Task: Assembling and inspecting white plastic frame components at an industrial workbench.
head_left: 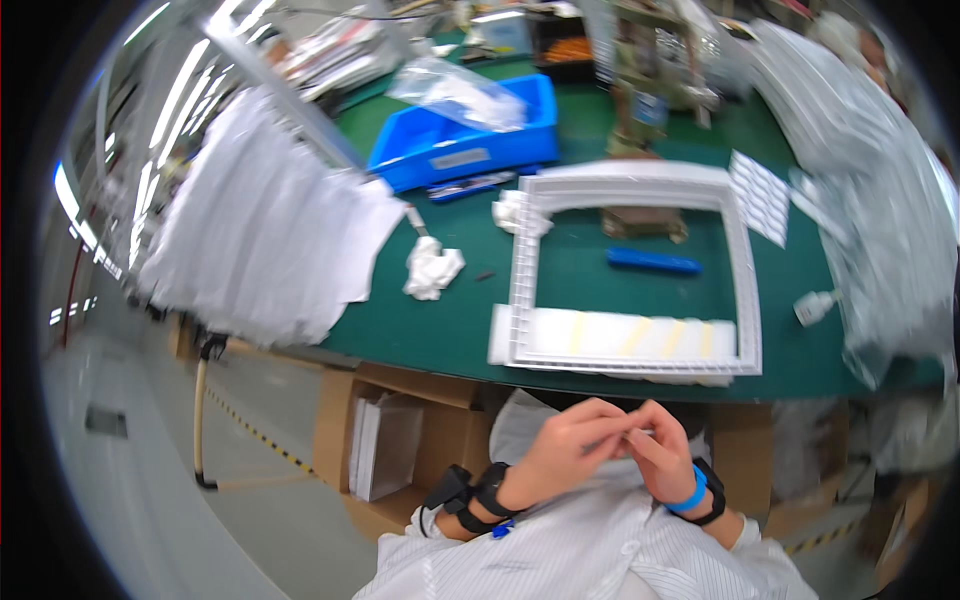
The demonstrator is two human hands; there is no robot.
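Observation:
My left hand (568, 452) and my right hand (662, 456) meet in front of my body, just off the near edge of the bench. The fingertips of both are pinched together. Something small and pale seems to lie between them, too small to name. Beyond them on the bench lies a white rectangular plastic frame (748, 290) with a ribbed inner edge. Its near side rests over a white foam strip (620, 333) with yellow tape stripes. Inside the frame's opening is a blue handled tool (654, 262), perhaps a knife.
On the green bench (460, 330) are a blue bin (462, 150), crumpled white tissue (432, 268), a white sheet with oval pads (760, 198), a small white bottle (816, 307) and a metal press (640, 110). White sheets (270, 220) stack left, plastic-wrapped parts (880, 220) right. Below stands a cardboard box (445, 450).

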